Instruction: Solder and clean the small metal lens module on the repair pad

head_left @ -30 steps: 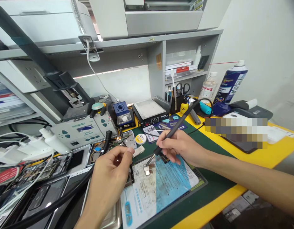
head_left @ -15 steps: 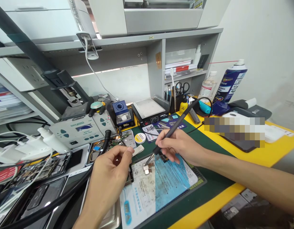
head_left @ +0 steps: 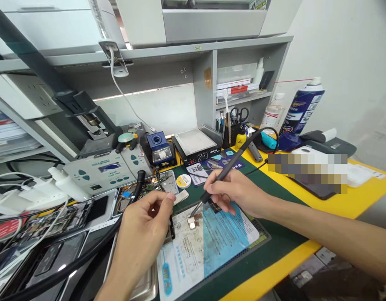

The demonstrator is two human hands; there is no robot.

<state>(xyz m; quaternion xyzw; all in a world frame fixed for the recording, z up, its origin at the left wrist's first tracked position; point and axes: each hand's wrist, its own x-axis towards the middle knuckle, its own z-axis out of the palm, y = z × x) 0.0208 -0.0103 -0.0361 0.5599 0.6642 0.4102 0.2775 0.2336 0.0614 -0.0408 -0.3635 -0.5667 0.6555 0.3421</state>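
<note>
My right hand (head_left: pixel 232 190) grips a black soldering iron (head_left: pixel 227 169) like a pen. Its metal tip slants down to a small white and copper-coloured flex part (head_left: pixel 192 224) and appears to touch it. The part lies on a stained white and blue sheet (head_left: pixel 186 261). To the left, my left hand (head_left: pixel 146 225) is closed with thumb and forefinger pinched together; whatever is between them cannot be made out. A dark-edged object (head_left: pixel 171 234) is partly hidden behind this hand. Just past the right hand's fingers, a small dark board (head_left: pixel 214 207) rests on the sheet.
Phone parts and circuit boards (head_left: pixel 77 213) crowd the left side, crossed by a thick black hose (head_left: pixel 86 259). At the back stand a grey soldering station (head_left: pixel 108 171), a blue iron stand (head_left: pixel 158 144) and a hot plate (head_left: pixel 196 144). A spray can (head_left: pixel 302 106) stands at right.
</note>
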